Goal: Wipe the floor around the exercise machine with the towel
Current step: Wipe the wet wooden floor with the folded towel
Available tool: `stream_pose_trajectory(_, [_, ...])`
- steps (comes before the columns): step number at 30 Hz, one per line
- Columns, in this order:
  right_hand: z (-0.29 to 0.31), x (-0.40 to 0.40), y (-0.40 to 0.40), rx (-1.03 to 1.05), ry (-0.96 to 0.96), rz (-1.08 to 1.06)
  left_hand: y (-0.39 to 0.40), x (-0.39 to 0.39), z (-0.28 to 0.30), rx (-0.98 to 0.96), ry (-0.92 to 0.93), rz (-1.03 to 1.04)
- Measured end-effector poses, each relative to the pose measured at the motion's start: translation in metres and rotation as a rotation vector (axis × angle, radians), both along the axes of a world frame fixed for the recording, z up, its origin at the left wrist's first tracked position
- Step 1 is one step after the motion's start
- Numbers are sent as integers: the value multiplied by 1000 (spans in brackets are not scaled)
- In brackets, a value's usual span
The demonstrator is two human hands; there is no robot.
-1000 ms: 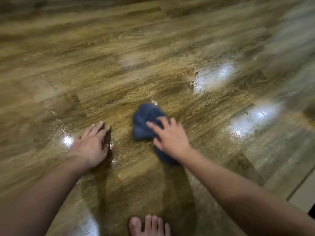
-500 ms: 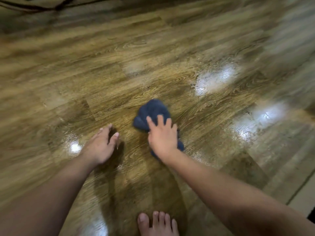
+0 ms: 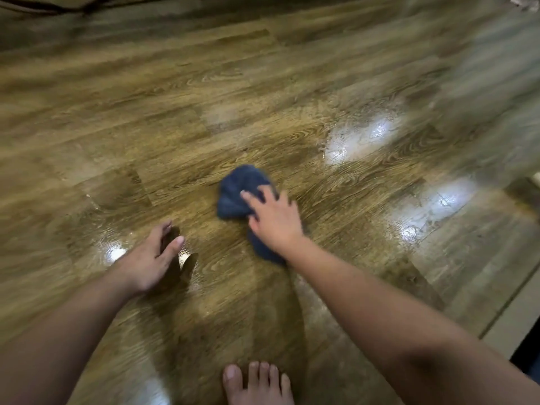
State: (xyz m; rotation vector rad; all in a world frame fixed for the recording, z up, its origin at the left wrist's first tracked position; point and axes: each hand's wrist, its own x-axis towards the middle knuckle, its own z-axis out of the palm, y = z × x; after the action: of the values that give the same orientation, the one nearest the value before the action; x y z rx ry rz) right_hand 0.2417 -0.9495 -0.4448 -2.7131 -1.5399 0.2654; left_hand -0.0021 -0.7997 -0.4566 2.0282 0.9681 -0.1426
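A crumpled dark blue towel [image 3: 238, 190] lies on the glossy wooden floor [image 3: 263, 97]. My right hand [image 3: 274, 219] presses down on its near half, fingers spread over the cloth, and part of the towel shows under my wrist. My left hand [image 3: 152, 258] rests on the floor to the left of the towel, about a hand's width apart from it, fingers together, holding nothing. No exercise machine shows in the frame.
My bare foot [image 3: 257, 382] stands at the bottom edge, below the towel. Wet shiny patches [image 3: 356, 138] reflect light right of the towel. A dark cable [image 3: 58, 7] runs along the top left. A pale strip [image 3: 514, 317] borders the floor at the right.
My right hand has pushed the towel to the right and slightly away. My left hand has tilted up onto its edge. The view has shifted a little.
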Motion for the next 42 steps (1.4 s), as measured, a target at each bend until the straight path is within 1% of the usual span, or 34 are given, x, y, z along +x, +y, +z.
stream_pose_trajectory(3, [4, 59, 9, -32, 74, -374, 2, 3, 1, 21, 23, 1])
stream_pose_trajectory(4, [5, 70, 12, -50, 111, -455, 3, 4, 1, 35, 34, 0])
stream_pose_trajectory(6, [5, 75, 17, -85, 129, -504, 2, 7, -1, 86, 74, -14])
stream_pose_trajectory(10, [1, 38, 21, -84, 54, -447, -6, 13, -1, 191, 176, -14])
stream_pose_trajectory(13, [-5, -5, 14, -55, -1, -306, -10, 17, 2, 202, 198, 3])
stream_pose_trajectory(17, [-8, -65, 16, -56, -13, -106, -11, 19, 5, 174, 161, 60])
stream_pose_trajectory(19, [-2, -88, 20, -58, 41, -31, -11, 22, 7, 113, 87, 141])
stream_pose_trajectory(20, [3, -98, 21, -55, 91, 7, -9, 25, 9, 60, 33, 222])
stream_pose_trajectory(23, [16, -129, 18, 3, 314, 96, 3, 34, 22, -145, -202, 572])
stream_pose_trajectory(24, [21, -137, 18, 29, 444, 94, 9, 35, 26, -192, -271, 686])
stream_pose_trajectory(25, [26, -141, 20, 70, 634, 60, 18, 36, 31, -222, -323, 779])
stream_pose_trajectory(26, [33, -144, 23, 115, 862, 1, 28, 34, 35, -224, -343, 842])
stream_pose_trajectory(27, [38, -142, 26, 161, 1076, -67, 39, 30, 39, -211, -333, 868])
stream_pose_trajectory(28, [43, -133, 29, 197, 1237, -132, 50, 30, 43, -195, -310, 862])
stream_pose_trajectory(30, [44, -104, 35, 168, 1446, -219, 73, 22, 48, -160, -241, 790])
stream_pose_trajectory(31, [45, -84, 38, 134, 1487, -245, 85, 20, 51, -127, -199, 718])
stream_pose_trajectory(32, [45, -63, 40, 107, 1463, -270, 95, 15, 52, -87, -146, 617])
stream_pose_trajectory(33, [44, -41, 43, 109, 1358, -295, 105, 11, 54, -37, -79, 490])
stream_pose_trajectory(35, [44, -3, 54, 194, 983, -304, 124, 2, 58, 85, 72, 238])
stream_pose_trajectory(36, [45, 9, 59, 255, 810, -255, 131, -2, 62, 148, 136, 126])
stream_pose_trajectory(37, [47, 14, 63, 291, 686, -168, 136, -5, 65, 207, 192, 25])
stream_pose_trajectory(38, [48, 12, 64, 275, 598, -54, 140, -7, 68, 260, 246, -75])
stream_pose_trajectory(40, [44, -9, 65, 112, 405, 179, 143, -14, 78, 332, 375, -286])
stream_pose_trajectory(42, [28, -42, 61, -43, 229, 333, 143, -26, 83, 393, 502, -523])
